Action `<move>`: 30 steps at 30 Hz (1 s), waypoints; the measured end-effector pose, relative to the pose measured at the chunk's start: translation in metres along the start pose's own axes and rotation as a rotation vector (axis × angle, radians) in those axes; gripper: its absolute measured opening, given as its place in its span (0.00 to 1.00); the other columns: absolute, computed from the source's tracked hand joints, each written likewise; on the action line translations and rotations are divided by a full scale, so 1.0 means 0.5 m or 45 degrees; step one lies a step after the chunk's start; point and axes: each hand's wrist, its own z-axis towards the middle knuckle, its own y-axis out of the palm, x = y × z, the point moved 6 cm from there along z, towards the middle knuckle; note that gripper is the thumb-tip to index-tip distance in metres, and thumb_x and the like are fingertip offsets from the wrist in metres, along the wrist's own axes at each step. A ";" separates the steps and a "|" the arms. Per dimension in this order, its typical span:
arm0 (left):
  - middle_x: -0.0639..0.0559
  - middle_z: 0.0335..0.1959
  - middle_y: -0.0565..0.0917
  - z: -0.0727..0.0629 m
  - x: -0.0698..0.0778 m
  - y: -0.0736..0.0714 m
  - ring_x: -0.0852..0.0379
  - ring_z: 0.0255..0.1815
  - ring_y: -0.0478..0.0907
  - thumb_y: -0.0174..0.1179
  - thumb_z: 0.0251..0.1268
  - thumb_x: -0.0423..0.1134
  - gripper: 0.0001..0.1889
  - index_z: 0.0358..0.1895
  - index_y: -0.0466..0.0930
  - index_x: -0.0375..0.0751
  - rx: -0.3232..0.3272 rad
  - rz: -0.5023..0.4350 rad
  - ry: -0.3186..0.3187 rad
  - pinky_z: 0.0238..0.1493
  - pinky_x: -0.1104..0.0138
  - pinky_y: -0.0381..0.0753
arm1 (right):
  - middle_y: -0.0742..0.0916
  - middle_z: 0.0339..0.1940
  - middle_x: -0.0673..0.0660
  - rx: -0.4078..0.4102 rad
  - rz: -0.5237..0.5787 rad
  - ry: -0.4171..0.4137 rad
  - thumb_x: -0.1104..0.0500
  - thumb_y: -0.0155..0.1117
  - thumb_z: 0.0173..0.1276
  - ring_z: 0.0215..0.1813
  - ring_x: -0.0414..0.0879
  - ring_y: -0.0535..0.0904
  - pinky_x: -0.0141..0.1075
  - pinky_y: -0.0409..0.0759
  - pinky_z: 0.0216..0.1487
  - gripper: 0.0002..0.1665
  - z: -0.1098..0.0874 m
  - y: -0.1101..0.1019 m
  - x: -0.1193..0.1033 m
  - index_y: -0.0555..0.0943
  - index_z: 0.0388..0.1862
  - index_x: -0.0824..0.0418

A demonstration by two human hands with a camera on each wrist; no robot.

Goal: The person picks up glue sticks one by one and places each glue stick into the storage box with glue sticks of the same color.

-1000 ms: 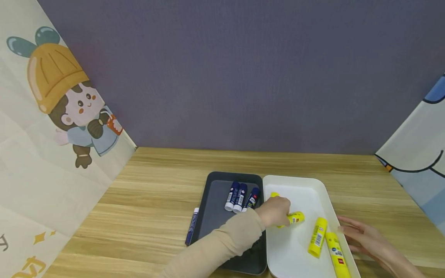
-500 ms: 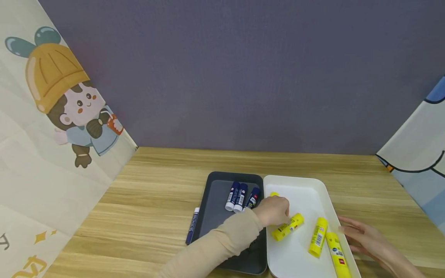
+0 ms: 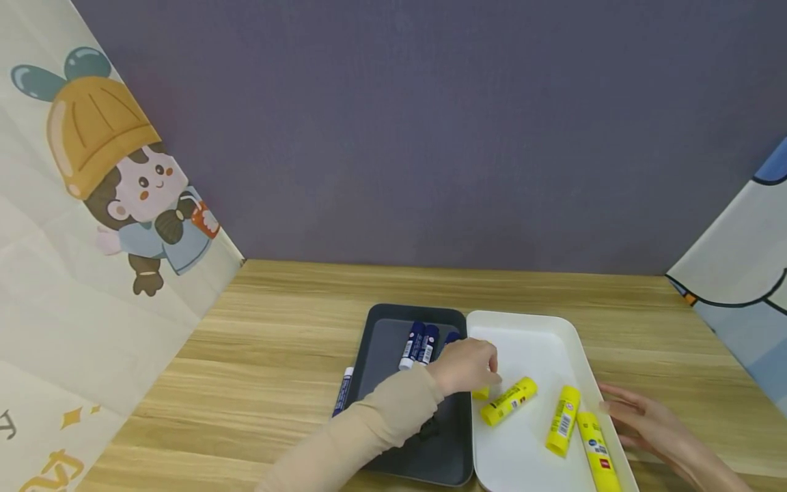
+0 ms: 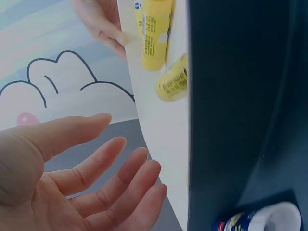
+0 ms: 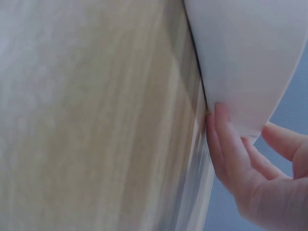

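Observation:
My left hand hovers over the rim between the dark grey tray and the white tray, holding nothing. In the left wrist view its fingers are spread and loosely bent. Several yellow glue sticks lie in the white tray: one glue stick is right of that hand, and another is partly hidden behind it. Further right are two more glue sticks, a middle one and one along the right wall. My right hand rests its fingers against the white tray's outer wall, thumb at the rim.
Navy glue sticks with white ends lie at the back of the dark tray, partly covered by my left hand. Another navy glue stick lies on the wooden table outside its left wall. A grey panel stands behind.
My left hand has let go of the yellow glue stick, which now lies slanted in the white tray, and has moved left toward the dark tray. My right hand has stayed in place.

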 end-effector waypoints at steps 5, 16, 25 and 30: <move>0.61 0.26 0.76 -0.011 -0.015 -0.008 0.64 0.22 0.68 0.60 0.54 0.45 0.06 0.28 0.79 0.48 0.020 -0.032 -0.004 0.22 0.75 0.65 | 0.77 0.51 0.66 0.006 -0.004 0.011 0.47 0.52 0.64 0.44 0.48 0.78 0.44 0.77 0.43 0.46 0.003 -0.001 0.003 0.45 0.67 0.72; 0.59 0.19 0.73 -0.044 -0.055 -0.043 0.65 0.16 0.67 0.60 0.55 0.41 0.06 0.27 0.77 0.44 0.124 -0.063 0.099 0.19 0.76 0.65 | 0.77 0.51 0.66 0.011 -0.016 0.035 0.44 0.53 0.62 0.46 0.49 0.77 0.44 0.77 0.43 0.48 0.011 -0.005 0.014 0.45 0.67 0.71; 0.59 0.22 0.77 -0.069 -0.090 -0.064 0.68 0.14 0.67 0.61 0.54 0.41 0.05 0.29 0.79 0.44 0.210 -0.044 0.095 0.18 0.76 0.67 | 0.78 0.50 0.64 -0.007 0.023 0.004 0.45 0.53 0.63 0.45 0.49 0.78 0.44 0.77 0.43 0.47 0.009 -0.006 0.013 0.45 0.67 0.72; 0.59 0.19 0.75 -0.084 -0.113 -0.075 0.67 0.13 0.67 0.60 0.54 0.41 0.05 0.29 0.78 0.43 0.230 -0.061 0.083 0.17 0.74 0.67 | 0.78 0.50 0.63 -0.014 0.024 0.002 0.45 0.53 0.63 0.46 0.49 0.77 0.45 0.76 0.43 0.47 0.008 -0.005 0.015 0.45 0.67 0.71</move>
